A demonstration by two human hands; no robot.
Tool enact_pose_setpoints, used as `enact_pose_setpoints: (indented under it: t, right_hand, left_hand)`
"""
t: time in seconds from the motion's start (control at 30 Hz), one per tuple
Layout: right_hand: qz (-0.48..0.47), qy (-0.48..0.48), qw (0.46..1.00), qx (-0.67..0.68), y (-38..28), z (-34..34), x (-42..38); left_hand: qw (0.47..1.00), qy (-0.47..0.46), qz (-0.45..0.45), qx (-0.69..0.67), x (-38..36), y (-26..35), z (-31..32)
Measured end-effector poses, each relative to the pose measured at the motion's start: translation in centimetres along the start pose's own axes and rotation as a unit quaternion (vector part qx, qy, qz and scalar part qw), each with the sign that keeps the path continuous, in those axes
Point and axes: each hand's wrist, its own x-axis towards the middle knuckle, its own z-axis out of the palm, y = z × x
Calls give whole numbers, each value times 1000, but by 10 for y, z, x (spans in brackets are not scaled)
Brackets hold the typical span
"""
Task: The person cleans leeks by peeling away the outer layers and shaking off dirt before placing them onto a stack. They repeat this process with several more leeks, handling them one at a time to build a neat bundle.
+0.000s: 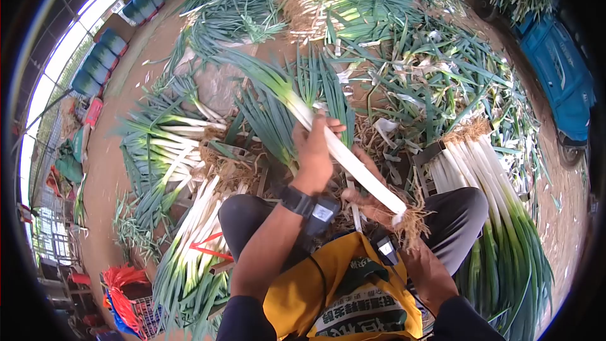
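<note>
A long leek (351,155) lies slantwise across my lap, its green leaves up and to the left, its root tuft (413,222) down to the right. My left hand (313,155) is closed around the upper part of the white shaft. Lower down, my right hand (372,207) is curled around the shaft near the roots, partly hidden behind it. Just beyond my hands, more leeks (268,120) lie with their green leaves pointing away from me.
Trimmed leeks (489,183) rest roots-up at my right, and another pile (196,227) lies at my left. Leaf scraps (429,82) cover the ground ahead. A blue vehicle (558,76) stands far right. Red ties (123,278) sit on a crate at lower left.
</note>
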Motion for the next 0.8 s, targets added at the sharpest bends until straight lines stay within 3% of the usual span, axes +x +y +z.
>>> enact_pose_setpoints:
  t: [0.03,0.1,0.13,0.23,0.3,0.37,0.5,0.63,0.67,0.7,0.77,0.8]
  right_hand:
    - [-196,14,980,-11,21,-1,21]
    - [-238,41,969,48,4,5,30]
    - [-198,62,976,63,-17,9,23]
    - [-282,109,943,141,-34,3,33]
    - [-282,111,939,164,-67,-21,27]
    - [-281,124,943,130,-99,-48,16]
    - [-307,202,925,96,-145,-62,-5]
    - [-287,163,942,62,-167,-78,-22]
    - [-292,175,940,33,-170,-73,-24]
    - [-292,169,941,7,-175,-73,-25]
    - [-313,135,940,-18,-175,-74,-20]
    - [-334,105,937,-15,-171,-75,-15]
  left_hand:
    - [998,-37,40,7,-4,-7,3]
    - [997,-71,11,-15,-21,-7,15]
    - [996,-72,25,-36,-24,-10,23]
    - [984,-170,37,39,-25,6,28]
    - [972,-212,-5,104,-32,24,29]
    - [879,-215,87,417,-29,52,37]
    - [713,-219,431,508,-37,44,49]
    - [704,-317,319,549,-57,12,62]
    - [750,-375,167,518,-56,5,66]
    - [734,-370,206,531,-63,5,70]
    - [726,-382,162,549,-59,-2,68]
    - [754,-379,166,509,-60,0,69]
